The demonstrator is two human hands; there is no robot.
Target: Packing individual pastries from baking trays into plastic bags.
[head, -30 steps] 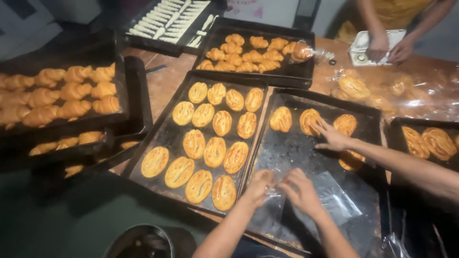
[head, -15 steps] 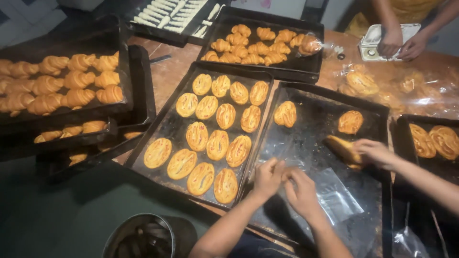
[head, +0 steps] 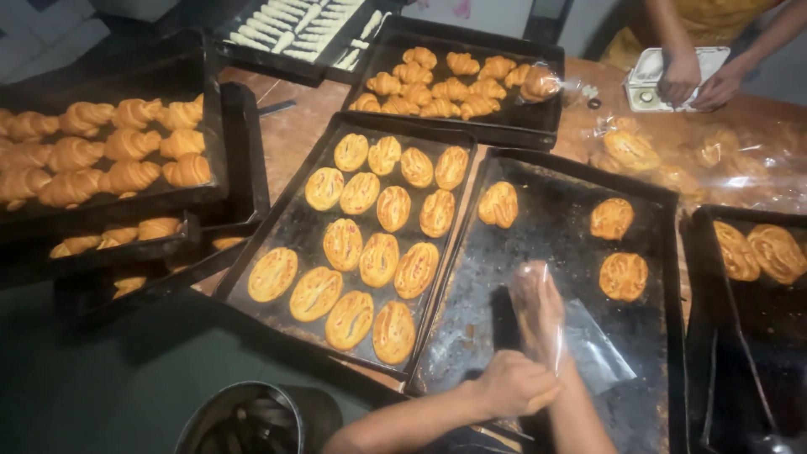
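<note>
Near edge of desk: left hand (head: 513, 385) curled shut around the mouth of a clear bag (head: 588, 353), keeping it gathered. Right hand (head: 538, 307) sits inside the bag, wrapped in crinkled film; whether it grips a pastry, cannot tell. Both work over the dark, greasy tray (head: 538, 252), which holds three flat golden pastries (head: 623, 276). Left of it, a full tray (head: 286, 231) of glossy ovals. Far edge: twisted rolls (head: 445, 84).

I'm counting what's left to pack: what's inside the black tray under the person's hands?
Three loose buns lie in the black tray, plus a clear bag around the right hand. The bag's contents are blurred.
</note>
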